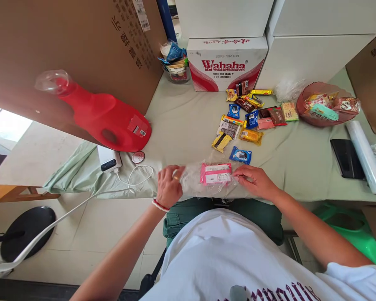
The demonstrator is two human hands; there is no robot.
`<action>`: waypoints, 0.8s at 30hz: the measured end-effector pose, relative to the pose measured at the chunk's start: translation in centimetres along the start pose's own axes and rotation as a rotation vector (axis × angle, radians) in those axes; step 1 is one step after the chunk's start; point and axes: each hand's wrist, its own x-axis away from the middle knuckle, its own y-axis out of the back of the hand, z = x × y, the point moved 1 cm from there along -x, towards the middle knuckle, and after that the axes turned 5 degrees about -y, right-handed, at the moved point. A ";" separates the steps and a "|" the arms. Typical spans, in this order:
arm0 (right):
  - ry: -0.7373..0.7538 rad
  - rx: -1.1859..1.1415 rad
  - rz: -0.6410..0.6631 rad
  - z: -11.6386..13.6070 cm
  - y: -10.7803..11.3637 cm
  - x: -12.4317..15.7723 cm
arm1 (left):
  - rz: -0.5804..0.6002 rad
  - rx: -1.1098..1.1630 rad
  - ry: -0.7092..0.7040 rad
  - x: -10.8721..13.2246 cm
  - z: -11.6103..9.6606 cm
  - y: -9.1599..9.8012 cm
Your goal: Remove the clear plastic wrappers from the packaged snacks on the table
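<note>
Film [191, 179], pinched in my left hand [169, 185] and right hand [253, 180], flanks a pink packet [218, 173]; seemingly I'm straightening it, so next calls for even tension.

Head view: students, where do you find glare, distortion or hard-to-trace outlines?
Head view: pale highlights streak the plastic roll; head view: the clear film by the pink packet has edges hard to trace against the cloth; head view: the Wahaha box splays toward its top, perhaps from perspective or lens distortion.
</note>
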 end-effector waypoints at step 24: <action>-0.039 0.601 0.093 0.5 2.3 -8.4 | -0.101 0.083 -0.022 -1.1 -1.8 -1.8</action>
